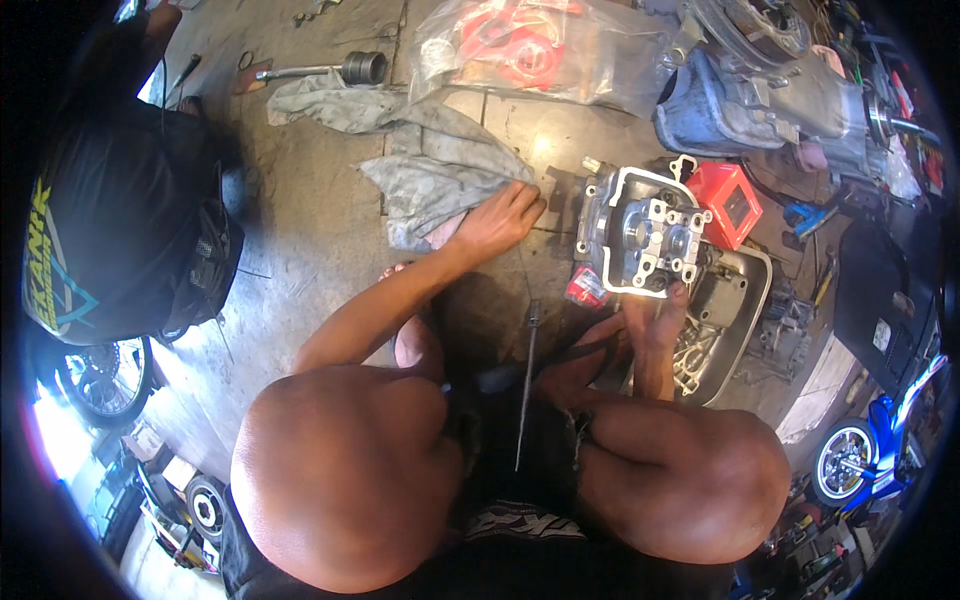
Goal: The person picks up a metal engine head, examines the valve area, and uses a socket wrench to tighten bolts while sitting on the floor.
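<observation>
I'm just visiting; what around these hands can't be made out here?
All in the head view:
Right hand: most fingers, hidden by the metal engine part.
Grey cloth: anything beneath, hidden by its folds.
Clear plastic bag: far end, cut off by the upper edge.
Lower-right clutter: too small, blurred.

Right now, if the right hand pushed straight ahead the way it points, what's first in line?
The cylinder head. The right hand has its thumb on the near rim, so there's no visible gap ahead. Fingers are mostly hidden; depth under the rim is unclear.
</observation>
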Motion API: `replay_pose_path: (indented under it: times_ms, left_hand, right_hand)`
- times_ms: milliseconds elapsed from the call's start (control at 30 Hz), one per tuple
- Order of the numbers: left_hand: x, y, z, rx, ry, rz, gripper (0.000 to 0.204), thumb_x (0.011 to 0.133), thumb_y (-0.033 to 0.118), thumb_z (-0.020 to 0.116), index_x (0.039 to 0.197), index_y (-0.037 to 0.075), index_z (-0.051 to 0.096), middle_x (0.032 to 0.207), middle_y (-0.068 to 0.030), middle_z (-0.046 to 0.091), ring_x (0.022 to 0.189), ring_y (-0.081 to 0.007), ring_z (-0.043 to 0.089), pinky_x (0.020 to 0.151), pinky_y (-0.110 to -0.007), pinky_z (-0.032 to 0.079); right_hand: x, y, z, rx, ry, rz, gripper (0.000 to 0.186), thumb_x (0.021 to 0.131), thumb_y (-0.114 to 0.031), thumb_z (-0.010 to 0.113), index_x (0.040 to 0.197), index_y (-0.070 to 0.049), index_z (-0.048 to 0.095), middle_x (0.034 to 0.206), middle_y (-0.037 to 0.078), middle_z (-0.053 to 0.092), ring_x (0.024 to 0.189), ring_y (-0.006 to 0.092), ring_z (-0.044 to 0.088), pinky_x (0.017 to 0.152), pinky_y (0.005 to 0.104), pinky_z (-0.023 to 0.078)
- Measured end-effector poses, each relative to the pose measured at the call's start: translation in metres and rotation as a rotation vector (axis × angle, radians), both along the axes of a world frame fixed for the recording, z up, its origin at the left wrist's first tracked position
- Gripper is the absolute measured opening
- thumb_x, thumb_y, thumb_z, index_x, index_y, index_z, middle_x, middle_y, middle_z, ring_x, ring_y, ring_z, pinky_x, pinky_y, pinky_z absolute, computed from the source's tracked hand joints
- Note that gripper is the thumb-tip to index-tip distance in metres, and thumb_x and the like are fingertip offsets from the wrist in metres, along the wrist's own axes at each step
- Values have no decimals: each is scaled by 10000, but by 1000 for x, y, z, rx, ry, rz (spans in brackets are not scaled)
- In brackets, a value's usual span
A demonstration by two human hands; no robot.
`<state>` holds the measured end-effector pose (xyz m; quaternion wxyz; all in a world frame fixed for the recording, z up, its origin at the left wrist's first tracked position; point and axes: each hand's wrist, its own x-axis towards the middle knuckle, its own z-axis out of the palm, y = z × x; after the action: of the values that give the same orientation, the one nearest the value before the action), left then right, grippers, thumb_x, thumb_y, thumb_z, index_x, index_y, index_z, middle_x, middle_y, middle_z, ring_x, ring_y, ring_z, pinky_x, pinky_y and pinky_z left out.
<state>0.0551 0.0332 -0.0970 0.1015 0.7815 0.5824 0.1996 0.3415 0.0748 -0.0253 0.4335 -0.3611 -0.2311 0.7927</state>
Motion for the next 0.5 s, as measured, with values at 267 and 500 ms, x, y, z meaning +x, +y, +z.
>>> replay_pose_path:
  times_ms: [267,500]
  left_hand:
    - [-8,-4,-1,-43,-435,83,258,908,63,650,1164,32,636,1128,-122,653,1049,-334,594,961,-427,494]
    - [-17,12,3,-155,-525,91,135,914,89,675,1038,40,692,1039,-108,678,1012,-322,611,891,-415,499]
  right_hand:
    - [4,5,0,38,116,16,597,908,-362,734,1405,-92,541,1401,76,587,1309,252,538,1168,450,382]
    - [6,2,1,-10,93,6,613,895,-358,751,1399,-78,543,1398,77,591,1323,257,531,1177,441,375]
